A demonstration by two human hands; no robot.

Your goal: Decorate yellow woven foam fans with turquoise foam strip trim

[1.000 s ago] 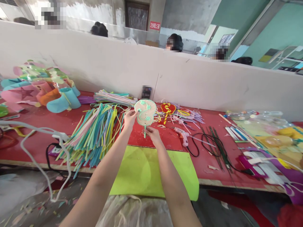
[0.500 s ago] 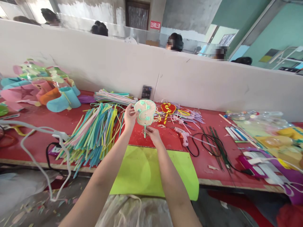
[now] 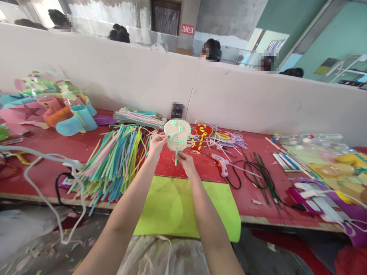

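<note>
A cream hand fan [image 3: 178, 138] with a mint-green rim, green flowers and a curving green stem is held upright above the table. My right hand [image 3: 185, 160] pinches its green handle just below the fan face. The fingers of my left hand [image 3: 158, 143] are closed at the fan's left edge, touching it near a green flower. Behind the fan, on the right, lies a smaller red fan [image 3: 203, 131] with yellow trim and a yellow twisted handle. A pink glue gun [image 3: 223, 165] rests to the right of my right hand.
Left of my arms is a big heap of pastel pipe cleaners [image 3: 114, 160]. Felt boots [image 3: 77, 120] stand at far left. A white cable [image 3: 83, 191] loops at the front left. On the right lie dark stems [image 3: 262, 179], a power strip [image 3: 308, 198] and plastic bottles [image 3: 318, 141]. A white partition [image 3: 137, 76] runs behind.
My left hand has slid down from the fan's upper left edge to its middle left. The fan has shifted slightly right and up. My right hand keeps its hold on the handle.
</note>
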